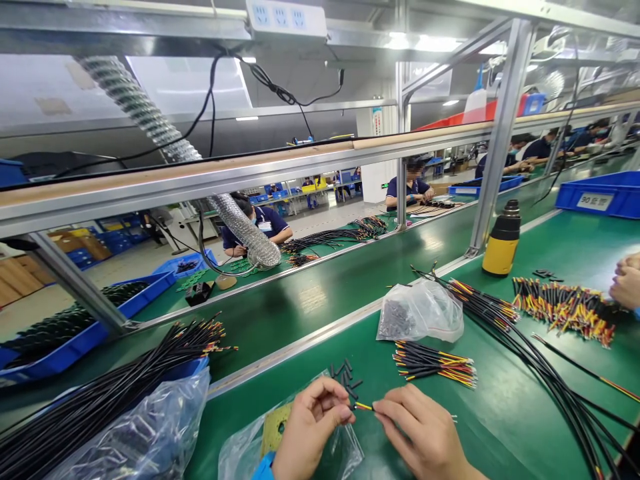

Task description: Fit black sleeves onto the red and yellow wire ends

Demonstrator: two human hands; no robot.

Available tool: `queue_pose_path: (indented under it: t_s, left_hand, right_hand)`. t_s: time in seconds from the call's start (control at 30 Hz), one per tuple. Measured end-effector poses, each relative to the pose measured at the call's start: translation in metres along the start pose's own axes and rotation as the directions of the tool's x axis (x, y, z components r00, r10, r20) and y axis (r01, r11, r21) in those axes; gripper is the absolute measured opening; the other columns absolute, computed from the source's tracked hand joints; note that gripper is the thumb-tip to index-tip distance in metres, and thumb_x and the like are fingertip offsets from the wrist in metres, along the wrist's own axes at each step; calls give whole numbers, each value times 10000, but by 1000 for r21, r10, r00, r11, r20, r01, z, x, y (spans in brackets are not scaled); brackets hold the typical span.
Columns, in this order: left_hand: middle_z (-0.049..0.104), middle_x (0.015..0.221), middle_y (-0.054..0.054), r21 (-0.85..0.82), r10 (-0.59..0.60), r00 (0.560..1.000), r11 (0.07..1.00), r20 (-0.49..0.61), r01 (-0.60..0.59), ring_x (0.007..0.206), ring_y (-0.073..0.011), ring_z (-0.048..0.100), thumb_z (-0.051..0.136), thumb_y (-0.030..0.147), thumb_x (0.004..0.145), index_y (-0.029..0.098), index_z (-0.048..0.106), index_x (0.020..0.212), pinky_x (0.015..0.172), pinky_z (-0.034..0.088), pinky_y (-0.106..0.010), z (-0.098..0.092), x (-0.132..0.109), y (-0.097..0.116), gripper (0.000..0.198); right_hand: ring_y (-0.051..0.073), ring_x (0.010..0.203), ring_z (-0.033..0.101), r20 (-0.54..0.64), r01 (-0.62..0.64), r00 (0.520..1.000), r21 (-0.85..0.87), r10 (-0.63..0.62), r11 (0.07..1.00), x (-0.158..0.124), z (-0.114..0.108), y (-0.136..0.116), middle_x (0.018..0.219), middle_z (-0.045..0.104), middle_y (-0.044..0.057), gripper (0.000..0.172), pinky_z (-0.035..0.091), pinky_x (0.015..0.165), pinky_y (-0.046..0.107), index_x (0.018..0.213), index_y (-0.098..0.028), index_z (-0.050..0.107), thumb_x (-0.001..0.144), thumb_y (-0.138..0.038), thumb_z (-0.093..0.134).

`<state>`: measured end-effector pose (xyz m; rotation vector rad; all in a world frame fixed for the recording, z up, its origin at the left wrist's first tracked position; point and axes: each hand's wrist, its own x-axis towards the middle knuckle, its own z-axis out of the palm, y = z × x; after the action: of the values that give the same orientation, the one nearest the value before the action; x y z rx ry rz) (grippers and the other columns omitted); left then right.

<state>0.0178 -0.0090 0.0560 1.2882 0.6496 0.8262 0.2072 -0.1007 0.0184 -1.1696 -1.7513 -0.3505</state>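
Observation:
A short cable [364, 406] with yellow and red wire ends spans the small gap between my two hands. My left hand [311, 427] pinches its black end between thumb and forefinger. The fingertips of my right hand [425, 428] are closed on the coloured wire tips. Just beyond my left fingers lie several loose short black tubes [345, 373]. Under my left wrist is a clear plastic bag [245, 447] with a yellowish piece [274, 427] by it. A bundle of short black cables [434, 364] with bared coloured ends rests beyond my right hand.
A bag of small dark parts [417, 312] sits behind the bundle. Long black cables [545, 373] curve along the right, near a yellow heat gun [501, 241]. Another person's hand [627, 280] is at the right edge. More cables [115, 373] fill the left side.

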Motion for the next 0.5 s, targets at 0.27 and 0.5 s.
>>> queue_pose_path:
  t_s: [0.27, 0.5]
  left_hand:
    - [662, 760, -1, 148, 62, 997, 987, -50, -54, 717, -184, 643, 833, 275, 731, 185, 703, 775, 691, 544, -297, 0, -1, 1, 165]
    - [697, 795, -23, 622, 289, 930, 693, 226, -366, 766, -188, 648, 648, 62, 847, 206, 720, 807, 714, 469, -262, -2, -4, 0, 166]
  right_hand:
    - [164, 637, 591, 17, 89, 996, -146, -88, 985, 3, -5, -2, 780, 687, 43, 238, 433, 596, 269, 1023, -175, 689, 1038, -125, 457]
    - [169, 642, 569, 70, 127, 990, -64, -122, 990, 2, 0, -2, 788, 690, 44, 266, 409, 582, 271, 1017, -184, 695, 1055, -148, 434]
